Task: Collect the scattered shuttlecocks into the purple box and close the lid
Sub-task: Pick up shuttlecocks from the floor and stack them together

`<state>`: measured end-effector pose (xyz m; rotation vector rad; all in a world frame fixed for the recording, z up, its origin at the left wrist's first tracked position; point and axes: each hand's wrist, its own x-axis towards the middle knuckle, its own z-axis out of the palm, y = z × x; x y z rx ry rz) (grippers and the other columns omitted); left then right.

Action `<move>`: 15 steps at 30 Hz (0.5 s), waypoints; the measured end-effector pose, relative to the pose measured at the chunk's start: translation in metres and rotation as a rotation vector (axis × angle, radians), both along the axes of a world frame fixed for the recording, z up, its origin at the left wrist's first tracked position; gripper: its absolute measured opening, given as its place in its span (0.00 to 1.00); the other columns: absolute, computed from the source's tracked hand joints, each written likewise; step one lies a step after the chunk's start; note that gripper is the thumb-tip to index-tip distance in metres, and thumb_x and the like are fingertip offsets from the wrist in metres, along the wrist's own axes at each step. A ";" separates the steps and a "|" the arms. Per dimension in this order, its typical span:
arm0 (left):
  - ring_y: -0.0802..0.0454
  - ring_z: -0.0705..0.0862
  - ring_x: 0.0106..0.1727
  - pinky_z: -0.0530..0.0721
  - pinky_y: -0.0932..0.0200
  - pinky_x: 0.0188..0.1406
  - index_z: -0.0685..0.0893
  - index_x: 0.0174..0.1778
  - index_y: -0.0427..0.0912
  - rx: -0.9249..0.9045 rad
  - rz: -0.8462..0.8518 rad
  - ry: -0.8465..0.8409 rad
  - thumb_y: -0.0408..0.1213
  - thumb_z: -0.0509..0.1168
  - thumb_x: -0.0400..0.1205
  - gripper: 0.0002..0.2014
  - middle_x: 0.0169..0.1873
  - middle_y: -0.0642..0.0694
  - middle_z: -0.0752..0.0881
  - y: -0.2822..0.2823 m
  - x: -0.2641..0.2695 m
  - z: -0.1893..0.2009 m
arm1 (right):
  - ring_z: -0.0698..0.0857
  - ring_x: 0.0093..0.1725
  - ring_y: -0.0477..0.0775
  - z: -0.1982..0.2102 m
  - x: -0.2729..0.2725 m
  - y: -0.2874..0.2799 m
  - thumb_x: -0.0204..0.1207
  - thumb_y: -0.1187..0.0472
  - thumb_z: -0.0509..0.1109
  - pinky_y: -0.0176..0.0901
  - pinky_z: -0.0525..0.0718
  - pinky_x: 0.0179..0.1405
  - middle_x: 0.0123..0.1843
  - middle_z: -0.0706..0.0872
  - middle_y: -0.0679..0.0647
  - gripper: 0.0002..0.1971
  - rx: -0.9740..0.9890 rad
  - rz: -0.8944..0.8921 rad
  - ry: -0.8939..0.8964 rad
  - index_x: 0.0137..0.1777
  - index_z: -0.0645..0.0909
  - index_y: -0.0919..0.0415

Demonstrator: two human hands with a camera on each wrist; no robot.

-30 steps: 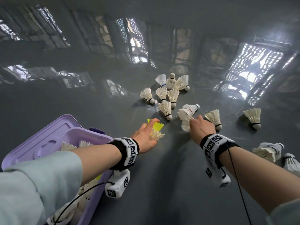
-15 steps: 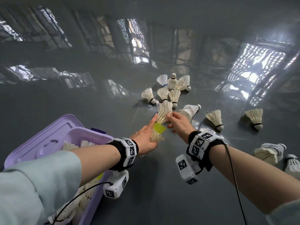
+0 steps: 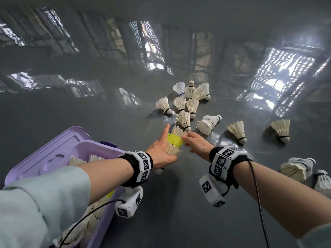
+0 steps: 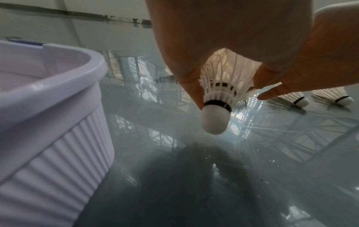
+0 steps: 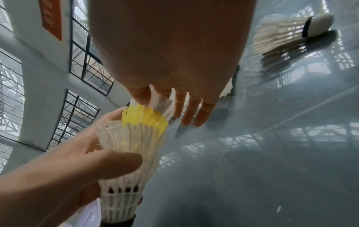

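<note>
left hand (image 3: 162, 154) at frame centre grips a nested shuttlecock stack (image 3: 174, 142); right hand (image 3: 198, 144) pinches its top feathers. featherlight, crushable, so best held by the cork.

Glossy grey floor (image 3: 179, 203); ribbed plastic box (image 4: 58, 138)

A glossy grey floor (image 3: 161, 203) mirrors barred windows (image 5: 85, 64) — an orange sign (image 5: 51, 18) hangs on the white wall (image 5: 40, 107).

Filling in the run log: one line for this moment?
left hand: holds stacked shuttlecocks | right hand: slots another in on top | box: open, part-filled | many loose on floor
</note>
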<state>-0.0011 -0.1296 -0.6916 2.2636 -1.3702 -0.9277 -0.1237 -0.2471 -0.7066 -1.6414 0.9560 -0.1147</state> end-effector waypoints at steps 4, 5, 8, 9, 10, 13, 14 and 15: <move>0.38 0.76 0.69 0.77 0.45 0.68 0.28 0.77 0.71 -0.005 -0.072 0.002 0.43 0.74 0.67 0.61 0.75 0.38 0.68 0.000 -0.002 0.001 | 0.77 0.49 0.53 0.002 0.002 0.002 0.81 0.58 0.62 0.48 0.74 0.51 0.48 0.79 0.56 0.06 -0.034 0.033 0.018 0.44 0.75 0.57; 0.37 0.78 0.65 0.78 0.44 0.65 0.30 0.76 0.74 0.003 -0.078 -0.009 0.43 0.74 0.66 0.60 0.71 0.38 0.70 0.000 -0.003 0.001 | 0.77 0.49 0.54 0.002 0.002 0.002 0.81 0.59 0.62 0.49 0.74 0.51 0.48 0.79 0.56 0.05 -0.037 0.046 0.028 0.45 0.76 0.59; 0.38 0.80 0.57 0.81 0.44 0.60 0.38 0.77 0.73 0.029 -0.084 -0.033 0.43 0.73 0.66 0.56 0.63 0.42 0.73 -0.001 -0.001 0.000 | 0.78 0.50 0.54 0.003 0.000 0.002 0.82 0.56 0.61 0.47 0.75 0.51 0.51 0.79 0.58 0.12 0.020 0.076 0.048 0.53 0.78 0.66; 0.39 0.81 0.55 0.81 0.45 0.58 0.40 0.78 0.72 0.028 -0.083 -0.042 0.43 0.73 0.66 0.55 0.62 0.42 0.74 -0.002 -0.001 0.000 | 0.79 0.51 0.53 0.005 -0.001 0.001 0.83 0.54 0.60 0.46 0.75 0.51 0.53 0.80 0.57 0.14 0.045 0.065 0.034 0.56 0.78 0.65; 0.40 0.81 0.54 0.82 0.45 0.58 0.41 0.78 0.72 0.023 -0.077 -0.047 0.44 0.73 0.66 0.55 0.61 0.43 0.74 -0.003 0.000 -0.001 | 0.80 0.53 0.53 0.007 -0.003 -0.001 0.84 0.51 0.59 0.46 0.76 0.53 0.55 0.81 0.57 0.16 0.010 0.044 0.022 0.58 0.79 0.63; 0.41 0.81 0.52 0.81 0.47 0.57 0.41 0.79 0.71 0.019 -0.059 -0.056 0.44 0.74 0.66 0.55 0.59 0.44 0.74 -0.006 0.001 -0.001 | 0.76 0.62 0.55 0.011 -0.007 -0.012 0.83 0.51 0.60 0.46 0.73 0.64 0.60 0.77 0.56 0.16 -0.329 -0.106 0.105 0.61 0.81 0.60; 0.41 0.81 0.51 0.82 0.47 0.57 0.41 0.78 0.71 0.025 -0.060 -0.062 0.44 0.74 0.67 0.55 0.59 0.44 0.74 -0.006 0.001 -0.002 | 0.74 0.66 0.59 0.011 -0.008 -0.016 0.81 0.54 0.62 0.47 0.71 0.68 0.65 0.73 0.59 0.15 -0.414 -0.149 0.192 0.63 0.81 0.58; 0.41 0.81 0.51 0.82 0.47 0.56 0.40 0.78 0.71 0.035 -0.070 -0.068 0.44 0.74 0.67 0.55 0.59 0.44 0.74 -0.006 0.000 -0.003 | 0.73 0.68 0.64 0.009 -0.010 -0.020 0.79 0.56 0.62 0.50 0.71 0.70 0.70 0.69 0.62 0.17 -0.465 -0.153 0.304 0.66 0.79 0.56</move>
